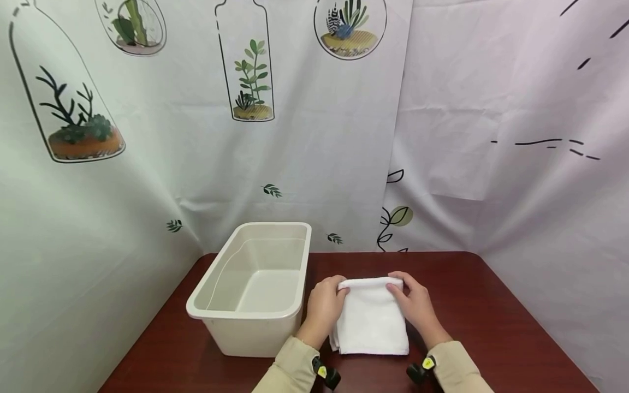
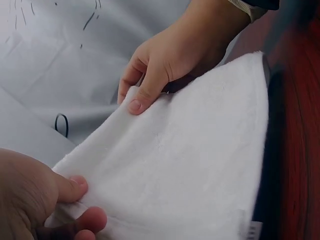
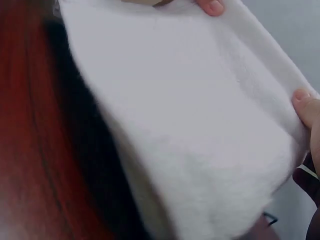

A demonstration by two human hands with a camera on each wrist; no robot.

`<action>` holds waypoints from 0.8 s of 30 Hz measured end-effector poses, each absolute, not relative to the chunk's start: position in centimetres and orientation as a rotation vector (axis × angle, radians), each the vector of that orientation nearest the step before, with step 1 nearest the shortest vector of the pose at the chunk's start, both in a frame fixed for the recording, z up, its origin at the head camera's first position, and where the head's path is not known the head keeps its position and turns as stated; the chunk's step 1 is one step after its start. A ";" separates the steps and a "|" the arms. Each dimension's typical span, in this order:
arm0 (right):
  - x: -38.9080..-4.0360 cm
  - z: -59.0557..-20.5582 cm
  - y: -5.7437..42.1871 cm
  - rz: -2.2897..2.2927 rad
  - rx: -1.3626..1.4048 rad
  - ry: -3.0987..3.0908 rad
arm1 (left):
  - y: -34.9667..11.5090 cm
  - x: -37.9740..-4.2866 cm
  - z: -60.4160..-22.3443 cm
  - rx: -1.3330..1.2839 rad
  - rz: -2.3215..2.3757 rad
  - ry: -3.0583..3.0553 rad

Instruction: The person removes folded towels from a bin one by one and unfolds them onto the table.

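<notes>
A white folded towel (image 1: 372, 319) hangs between the two hands above the table in the head view. My left hand (image 1: 325, 305) pinches its upper left corner, thumb in front. At the upper right corner, my right hand (image 1: 416, 305) holds the towel the same way. The left wrist view shows the towel's fuzzy face (image 2: 200, 140) stretched between both hands, with a small tag (image 2: 254, 230) at its lower edge. In the right wrist view, the towel's layers (image 3: 165, 100) spread across most of the frame, and the right thumb (image 3: 303, 102) presses on the top edge.
A cream plastic tub (image 1: 248, 315) stands on the table left of the towel, nothing visible inside it. The dark red table (image 1: 496, 327) has rounded back corners. White printed curtains (image 1: 314, 153) hang behind and at both sides.
</notes>
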State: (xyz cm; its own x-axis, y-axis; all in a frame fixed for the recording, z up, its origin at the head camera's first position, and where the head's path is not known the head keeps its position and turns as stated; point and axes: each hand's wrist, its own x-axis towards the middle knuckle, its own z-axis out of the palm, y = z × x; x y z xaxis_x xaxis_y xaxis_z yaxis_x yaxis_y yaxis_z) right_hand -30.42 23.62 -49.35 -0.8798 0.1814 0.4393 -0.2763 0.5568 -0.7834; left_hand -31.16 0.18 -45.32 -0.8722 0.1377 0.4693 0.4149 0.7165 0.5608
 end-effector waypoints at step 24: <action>-33.7 -52.9 24.3 0.815 -0.086 -2.717 | 0.9 -35.4 -51.6 -0.211 -1.106 -2.566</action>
State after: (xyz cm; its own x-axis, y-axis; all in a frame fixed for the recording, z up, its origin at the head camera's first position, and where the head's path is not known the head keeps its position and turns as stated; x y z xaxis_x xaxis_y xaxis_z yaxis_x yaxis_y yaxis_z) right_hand -33.70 24.25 -52.92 -0.9525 0.1426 0.2691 -0.0291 0.8371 -0.5463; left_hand -35.36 0.87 -51.55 -0.9319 0.0026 0.3626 0.2654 0.6864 0.6771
